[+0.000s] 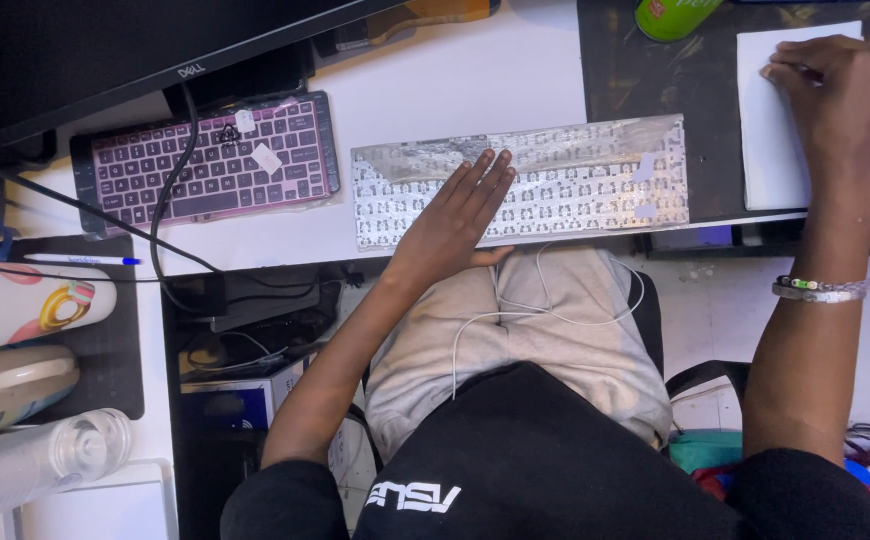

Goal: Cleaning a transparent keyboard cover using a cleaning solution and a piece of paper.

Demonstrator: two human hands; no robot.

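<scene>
A silver keyboard frame without keycaps [575, 180] lies on the white desk [455, 90] at its front edge. My left hand [455, 215] rests flat on its left half, fingers straight and together, holding nothing. My right hand [840, 95] presses down with curled fingers on a white rectangular pad or box [775, 150] that sits on a dark mat [635, 80] at the right. A beaded bracelet [820, 290] is on my right wrist.
A small pink-keyed keyboard [210, 160] lies left of the frame under a black monitor [105, 50]. Cables cross the desk. A green can [670, 15] stands at the back. Mugs and a clear bottle [45, 455] sit at the left beside a blue pen [80, 260].
</scene>
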